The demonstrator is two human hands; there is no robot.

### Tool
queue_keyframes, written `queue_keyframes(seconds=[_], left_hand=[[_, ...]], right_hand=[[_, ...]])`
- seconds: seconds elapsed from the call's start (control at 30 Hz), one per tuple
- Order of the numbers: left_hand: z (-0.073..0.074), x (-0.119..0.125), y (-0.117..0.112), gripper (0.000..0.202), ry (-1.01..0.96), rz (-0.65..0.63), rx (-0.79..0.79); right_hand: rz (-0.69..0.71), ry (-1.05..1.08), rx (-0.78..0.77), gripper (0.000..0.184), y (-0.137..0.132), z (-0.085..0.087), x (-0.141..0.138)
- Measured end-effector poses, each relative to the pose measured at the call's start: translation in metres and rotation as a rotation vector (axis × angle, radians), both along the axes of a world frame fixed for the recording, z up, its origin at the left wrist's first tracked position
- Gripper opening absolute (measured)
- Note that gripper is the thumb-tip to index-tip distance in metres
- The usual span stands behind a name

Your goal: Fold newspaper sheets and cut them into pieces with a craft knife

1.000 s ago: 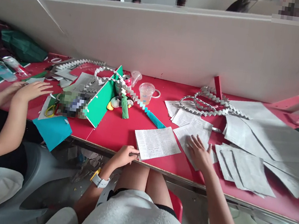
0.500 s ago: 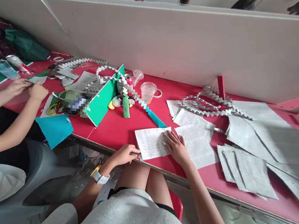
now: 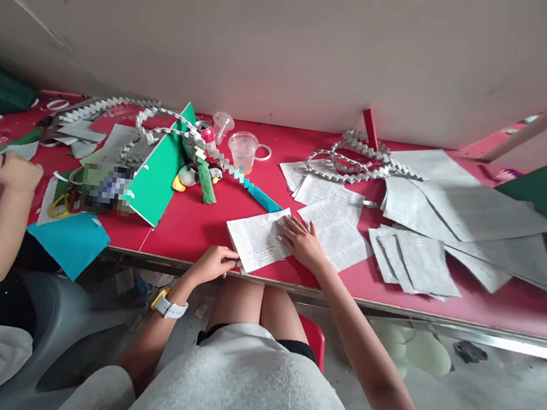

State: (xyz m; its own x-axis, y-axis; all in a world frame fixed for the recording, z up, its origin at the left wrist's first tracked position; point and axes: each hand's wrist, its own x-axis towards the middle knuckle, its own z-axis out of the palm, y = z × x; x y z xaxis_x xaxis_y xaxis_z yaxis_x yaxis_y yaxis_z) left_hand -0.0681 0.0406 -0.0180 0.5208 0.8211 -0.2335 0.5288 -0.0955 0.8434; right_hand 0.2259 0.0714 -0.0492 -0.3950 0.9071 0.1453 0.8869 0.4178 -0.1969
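A printed sheet of paper [image 3: 259,240], perhaps folded, lies near the front edge of the red table. My right hand [image 3: 303,241] rests flat on its right side, fingers spread. At the sheet's lower left corner, my left hand [image 3: 215,264] has its fingers closed on the paper's edge; the thumb is partly hidden. More printed sheets [image 3: 344,241] lie just beyond my right hand. A teal paper strip [image 3: 264,199], joined to a folded zigzag paper chain [image 3: 217,156], points toward the sheet.
Stacked paper pieces [image 3: 427,262] and a coiled paper chain [image 3: 355,158] lie rightward. A plastic cup [image 3: 243,152], penguin toy [image 3: 190,176] and upright green board [image 3: 159,173] stand left of centre. A neighbour's hands [image 3: 13,171] work at far left. A partition [image 3: 273,50] closes the back.
The camera view has tilted down and turned right, so the table appears shifted left. My hands stay on the same sheet with little visible movement.
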Motion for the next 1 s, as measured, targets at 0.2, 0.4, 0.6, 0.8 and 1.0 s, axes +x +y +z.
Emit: queue_keyframes(seconds=[0.2, 0.4, 0.6, 0.8, 1.0], left_hand=[[-0.0034, -0.0019, 0.0028, 0.029, 0.032, -0.033, 0.047], [-0.0016, -0.0019, 0.0023, 0.027, 0.034, -0.024, 0.046], [0.0020, -0.0034, 0.0028, 0.034, 0.034, -0.025, 0.002], [-0.0009, -0.0056, 0.0046, 0.037, 0.042, -0.034, -0.001], [0.0024, -0.0044, 0.0032, 0.034, 0.033, -0.023, 0.017]], right_hand=[[0.015, 0.033, 0.031, 0.045, 0.0005, -0.0037, 0.0021], [0.019, 0.037, 0.022, 0.046, 0.0003, -0.0047, 0.0032], [0.016, 0.050, 0.012, 0.046, 0.0000, -0.0038, 0.0031], [0.015, 0.055, 0.016, 0.046, -0.0009, -0.0032, 0.0027], [0.000, 0.034, 0.000, 0.046, -0.0014, -0.0016, 0.0016]])
